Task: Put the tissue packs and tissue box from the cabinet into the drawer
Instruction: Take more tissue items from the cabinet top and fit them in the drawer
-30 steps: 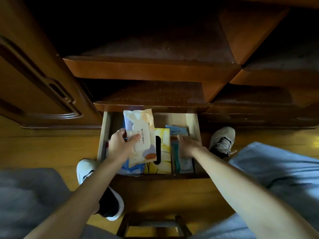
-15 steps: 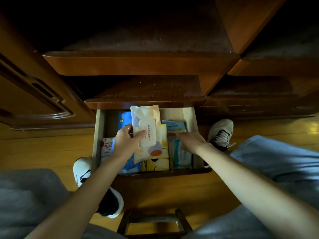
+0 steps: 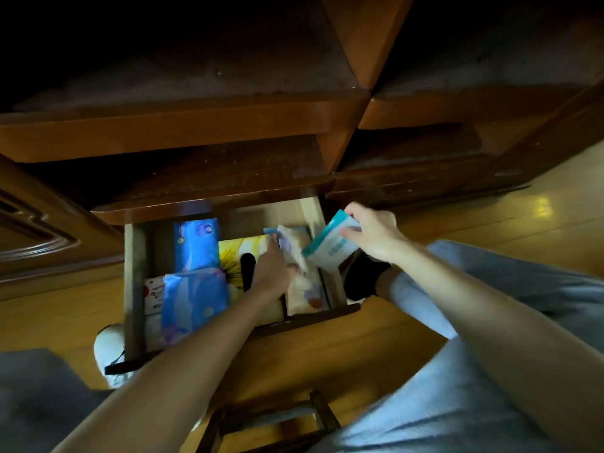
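The open wooden drawer (image 3: pixel 133 282) holds two blue tissue packs (image 3: pixel 195 246) at the left and a yellow tissue box (image 3: pixel 238 256) in the middle. My left hand (image 3: pixel 271 273) is down in the drawer's right part, gripping the cream wipes pack (image 3: pixel 302 286), which lies along the right side. My right hand (image 3: pixel 369 233) holds a white and teal tissue pack (image 3: pixel 327 253) lifted above the drawer's right edge. A small red and white pack (image 3: pixel 153 294) lies at the drawer's left.
Dark cabinet shelves (image 3: pixel 183 125) overhang the drawer. An open cabinet door (image 3: pixel 36 223) stands at the left. My shoes (image 3: pixel 109 354) flank the drawer on the wooden floor (image 3: pixel 490 230). A small wooden stool (image 3: pixel 274 420) is below me.
My left hand carried the cream wipes pack from above the yellow box down into the drawer's right side. My right hand lifted the teal pack out of that spot and to the right.
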A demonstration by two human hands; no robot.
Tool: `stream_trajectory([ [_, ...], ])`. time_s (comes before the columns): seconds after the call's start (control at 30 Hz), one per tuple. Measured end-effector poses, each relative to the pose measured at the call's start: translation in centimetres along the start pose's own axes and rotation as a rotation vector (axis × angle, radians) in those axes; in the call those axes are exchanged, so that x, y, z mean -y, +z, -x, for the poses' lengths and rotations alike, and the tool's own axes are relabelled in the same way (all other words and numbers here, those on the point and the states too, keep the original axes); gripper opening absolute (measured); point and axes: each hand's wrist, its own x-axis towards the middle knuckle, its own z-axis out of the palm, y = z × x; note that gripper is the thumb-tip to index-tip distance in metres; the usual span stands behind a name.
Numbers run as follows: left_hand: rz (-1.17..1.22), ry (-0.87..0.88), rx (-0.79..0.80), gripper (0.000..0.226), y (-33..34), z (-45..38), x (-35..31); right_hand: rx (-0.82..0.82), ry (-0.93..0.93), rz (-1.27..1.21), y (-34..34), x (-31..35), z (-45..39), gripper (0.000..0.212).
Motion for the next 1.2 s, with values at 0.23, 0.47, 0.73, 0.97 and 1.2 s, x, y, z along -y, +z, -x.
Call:
stream_trajectory([
  [0.23,-0.278,-0.096,0.204,0.045,5.3,-0.9,-0.4,0.110,-0.132,-0.055,2.3,-0.3,1.0,0.029],
  [0.47,-0.351,-0.189,0.406,0.034,3.2,-0.5,-0.3,0.170,-0.207,-0.028,1.8,1.3,0.5,0.022],
  [0.73,-0.958,0.279,0.084,0.036,1.0,-1.7,-1.1,0.051,-0.108,-0.059,1.2,0.1,1.2,0.025],
  [0.97,-1.223,0.278,0.187,0.106,0.5,-5.4,0.9,0.121,-0.124,-0.069,2.7,-0.6,2.5,0.023],
  [1.2,-1.212,0.360,0.240,0.076,1.3,-6.2,1.4,0.138,-0.196,-0.046,3.3,-0.1,1.0,0.025],
])
